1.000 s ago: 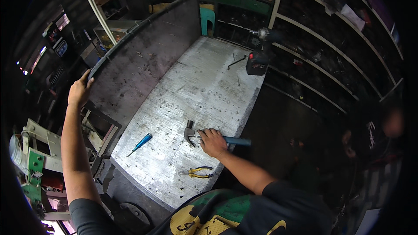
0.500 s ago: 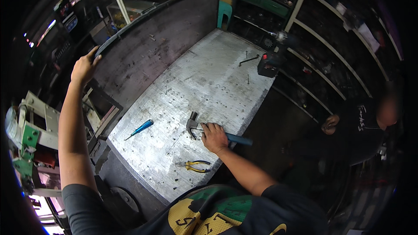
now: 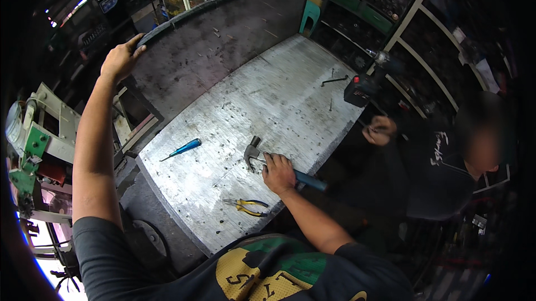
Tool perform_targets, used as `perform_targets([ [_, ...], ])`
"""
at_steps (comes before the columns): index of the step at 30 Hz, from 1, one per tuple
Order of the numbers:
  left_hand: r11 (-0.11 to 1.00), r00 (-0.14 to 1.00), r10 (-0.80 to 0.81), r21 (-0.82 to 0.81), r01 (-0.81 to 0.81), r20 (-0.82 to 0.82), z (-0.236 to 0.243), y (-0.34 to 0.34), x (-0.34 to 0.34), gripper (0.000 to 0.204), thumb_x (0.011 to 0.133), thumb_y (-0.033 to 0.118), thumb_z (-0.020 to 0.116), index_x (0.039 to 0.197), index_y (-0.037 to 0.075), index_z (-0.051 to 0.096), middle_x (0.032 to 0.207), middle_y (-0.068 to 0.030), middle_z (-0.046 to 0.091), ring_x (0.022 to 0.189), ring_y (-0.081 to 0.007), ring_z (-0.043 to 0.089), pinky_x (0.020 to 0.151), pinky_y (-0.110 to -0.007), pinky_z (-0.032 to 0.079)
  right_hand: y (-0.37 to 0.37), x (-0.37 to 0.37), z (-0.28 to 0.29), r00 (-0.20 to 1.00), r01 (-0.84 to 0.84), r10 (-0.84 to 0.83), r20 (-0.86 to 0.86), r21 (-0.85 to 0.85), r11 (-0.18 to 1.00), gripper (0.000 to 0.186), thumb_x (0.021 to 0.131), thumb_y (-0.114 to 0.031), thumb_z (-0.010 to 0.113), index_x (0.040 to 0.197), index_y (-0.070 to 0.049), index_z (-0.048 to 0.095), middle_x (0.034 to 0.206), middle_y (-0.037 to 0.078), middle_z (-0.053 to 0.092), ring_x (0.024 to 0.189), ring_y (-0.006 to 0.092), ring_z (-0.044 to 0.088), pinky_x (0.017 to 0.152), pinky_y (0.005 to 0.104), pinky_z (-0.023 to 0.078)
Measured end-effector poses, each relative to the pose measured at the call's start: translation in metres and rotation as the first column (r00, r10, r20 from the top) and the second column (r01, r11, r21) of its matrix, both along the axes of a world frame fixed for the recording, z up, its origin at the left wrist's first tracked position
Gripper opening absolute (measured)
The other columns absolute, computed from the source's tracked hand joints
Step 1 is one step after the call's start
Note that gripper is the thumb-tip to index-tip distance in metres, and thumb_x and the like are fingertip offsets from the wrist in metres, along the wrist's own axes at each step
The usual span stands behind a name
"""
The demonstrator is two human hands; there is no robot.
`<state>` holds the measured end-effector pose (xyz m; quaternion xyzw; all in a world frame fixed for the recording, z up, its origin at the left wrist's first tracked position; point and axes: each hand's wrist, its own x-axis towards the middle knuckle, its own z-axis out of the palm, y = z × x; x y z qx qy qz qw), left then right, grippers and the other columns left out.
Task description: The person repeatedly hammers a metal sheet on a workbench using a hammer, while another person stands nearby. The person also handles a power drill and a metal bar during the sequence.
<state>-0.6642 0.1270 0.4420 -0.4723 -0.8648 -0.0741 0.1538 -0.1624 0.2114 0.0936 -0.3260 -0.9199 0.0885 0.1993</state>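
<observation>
My left hand (image 3: pixel 121 61) grips the top edge of a dark flat panel (image 3: pixel 195 58), its fingers curled over the rim near the left corner. That panel stands upright along the far left side of the scuffed metal tabletop (image 3: pixel 262 100). Low over the table, my right hand (image 3: pixel 278 174) is closed on a claw hammer (image 3: pixel 310 180) where the head meets the blue handle. The hammer head points left, and the handle's end sticks out past the table's right edge. A blue screwdriver (image 3: pixel 185 148) lies to the left, and yellow-and-black pliers (image 3: pixel 248 206) lie nearer to me.
A cordless drill (image 3: pixel 357 90) stands at the far right corner, beside a thin black rod (image 3: pixel 334 81) and small loose screws. Past the right edge, a person's hand (image 3: pixel 379 129) reaches near the table. Metal shelving (image 3: pixel 410 16) rises behind; a green-and-white machine (image 3: pixel 36 142) stands left.
The person on the right has leaned in, a hand now nearer the drill. My view has shifted slightly; my hands keep their grips on the panel and the hammer.
</observation>
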Motion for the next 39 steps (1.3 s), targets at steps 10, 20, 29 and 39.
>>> perform_targets([
  [10,1.0,1.0,-0.004,-0.006,0.004,0.005,-0.002,0.002,-0.007,0.055,0.106,0.051,0.057,0.156,0.027,0.053,0.123,-0.0251,0.073,0.117,-0.0454,0.068,0.099,-0.053,0.054,0.001,0.0,0.006,1.0,0.002,-0.001,0.006,-0.065,0.998,0.052,0.088,-0.027,0.075,0.137,-0.01,0.067,0.12,0.01,0.065,0.117,0.0308,0.059,0.101,0.0456,0.047],
  [20,1.0,1.0,0.004,-0.015,-0.004,0.004,-0.008,0.003,-0.019,0.056,0.106,0.057,0.054,0.156,0.031,0.052,0.122,-0.0257,0.073,0.117,-0.0462,0.068,0.099,-0.055,0.055,0.088,0.003,0.019,0.966,0.09,-0.18,-0.185,-0.413,0.906,0.035,0.096,-0.017,0.072,0.129,-0.006,0.071,0.109,0.025,0.072,0.102,0.0446,0.07,0.089,0.0505,0.057],
  [29,0.994,0.996,0.079,-0.074,-0.082,-0.036,-0.002,0.007,-0.001,0.061,0.105,0.063,0.053,0.158,0.033,0.051,0.122,-0.025,0.074,0.115,-0.0451,0.07,0.098,-0.055,0.055,0.124,-0.059,0.038,0.962,-0.251,0.271,-0.02,-0.445,0.86,0.048,0.093,-0.009,0.075,0.14,-0.005,0.065,0.118,0.026,0.068,0.109,0.0447,0.067,0.094,0.0481,0.056],
  [39,0.988,0.987,0.105,-0.121,-0.09,0.12,0.024,-0.001,0.027,0.063,0.106,0.058,0.052,0.154,0.018,0.053,0.135,-0.0215,0.07,0.126,-0.0421,0.065,0.107,-0.051,0.052,0.134,-0.077,0.011,0.94,-0.247,0.325,0.101,-0.455,0.856,0.045,0.085,-0.001,0.074,0.13,0.003,0.068,0.106,0.027,0.071,0.1,0.0456,0.071,0.091,0.0497,0.057],
])
